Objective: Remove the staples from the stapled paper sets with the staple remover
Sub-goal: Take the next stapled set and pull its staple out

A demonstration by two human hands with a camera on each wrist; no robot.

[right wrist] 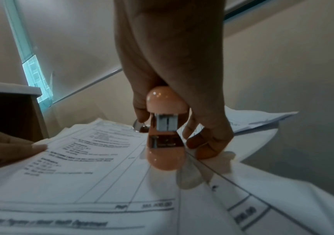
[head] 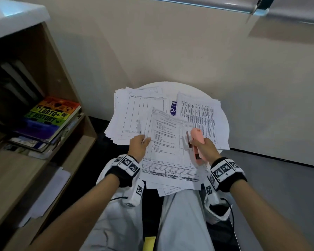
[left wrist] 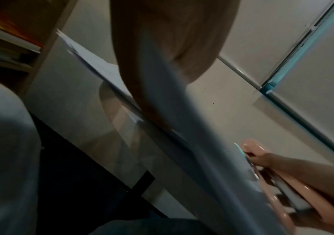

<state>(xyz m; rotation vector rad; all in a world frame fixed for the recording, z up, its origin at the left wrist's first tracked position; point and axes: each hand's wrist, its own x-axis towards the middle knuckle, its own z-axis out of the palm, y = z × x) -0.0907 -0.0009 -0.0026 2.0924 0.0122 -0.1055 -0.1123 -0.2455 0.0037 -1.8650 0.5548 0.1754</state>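
A printed paper set (head: 167, 142) is held above my lap, in front of the round white table (head: 224, 124). My left hand (head: 142, 141) pinches its left edge, thumb on top. My right hand (head: 206, 148) grips a pink staple remover (head: 196, 134) over the set's right side, and a thin metal blade (head: 188, 140) sticks out beside the tool. In the right wrist view the fingers (right wrist: 208, 143) curl round the pink tool (right wrist: 165, 132), just above the page (right wrist: 101, 159). The left wrist view is blurred and shows the paper's edge (left wrist: 182, 127) and the pink tool (left wrist: 282, 182). No staple is visible.
Loose stacks of printed sheets lie on the table at left (head: 130, 113) and right (head: 199, 113), with a blue item (head: 173, 108) between them. A wooden bookshelf (head: 76, 91) with stacked books (head: 51, 116) stands at my left. The wall is close behind the table.
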